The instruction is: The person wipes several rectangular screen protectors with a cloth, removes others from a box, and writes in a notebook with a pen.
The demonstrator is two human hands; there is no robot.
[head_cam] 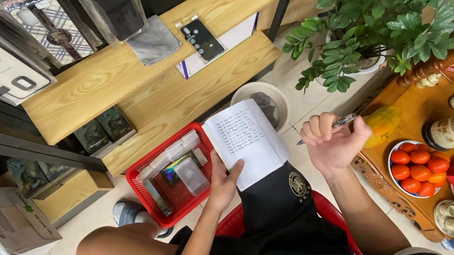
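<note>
White notebook [246, 142] propped on knee, left hand [222, 184] grip clamped on its edge, right hand [332, 144] raised, fist around pen [330, 127]

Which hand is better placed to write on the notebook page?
Probably the right hand: it already holds the pen beside the notebook. The left hand supports the notebook underneath.

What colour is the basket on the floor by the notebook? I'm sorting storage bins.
Red, a mesh-sided plastic basket, seen clearly in the head view, beside the left hand.
</note>
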